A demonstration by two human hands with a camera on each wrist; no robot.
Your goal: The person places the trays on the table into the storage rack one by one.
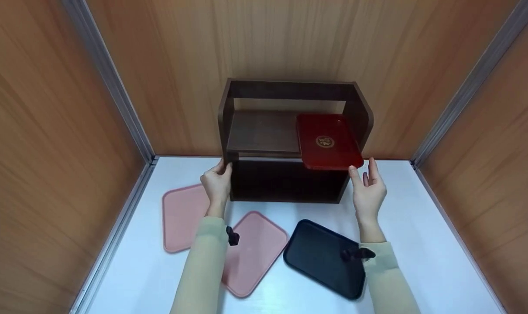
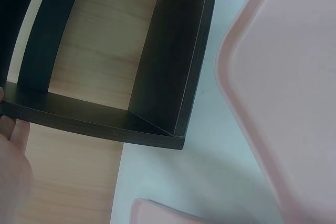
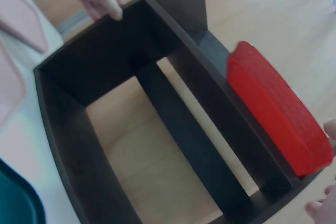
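Closest to the person, a black tray and two pink trays lie flat on the white table. Behind them, the left hand holds the left side of the dark wooden shelf, fingers curled on its edge. The right hand is spread, fingers straight, just beside the shelf's right side. A red tray lies on the upper shelf board, at the right, sticking out over the front edge.

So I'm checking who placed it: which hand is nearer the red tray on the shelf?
Right. The right hand is open just below the red tray's overhanging front corner; the left hand holds the shelf's far left side.
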